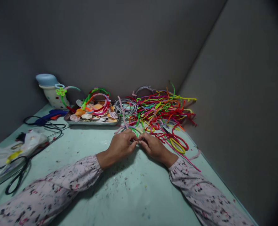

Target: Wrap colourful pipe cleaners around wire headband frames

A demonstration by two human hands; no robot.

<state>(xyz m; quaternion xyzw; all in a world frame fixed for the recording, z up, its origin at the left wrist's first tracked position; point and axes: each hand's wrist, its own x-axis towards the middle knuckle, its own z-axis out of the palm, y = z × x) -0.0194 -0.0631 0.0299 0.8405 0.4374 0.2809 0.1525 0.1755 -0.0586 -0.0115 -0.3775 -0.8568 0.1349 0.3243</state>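
Note:
My left hand (121, 143) and my right hand (155, 147) meet above the middle of the table, thumbs and fingers pinched close together. Both are closed on a fuzzy pipe cleaner whose held part is mostly hidden by the fingertips. A pale pink pipe cleaner (122, 110) sticks up behind my left hand. Just beyond the fingers curves a pastel pipe-cleaner arc (137, 128); whether it joins the held piece is unclear. Beside my right hand lie red and yellow pipe-cleaner loops (177, 145).
A large heap of coloured pipe cleaners (162, 105) lies at the back right, next to coiled wire (127, 106). Shells and pipe-cleaner hoops fill a metal tray (91, 123). Leftward are a blue glue gun (48, 116), black cord (51, 142), plastic bag (32, 139) and blue-lidded container (50, 92).

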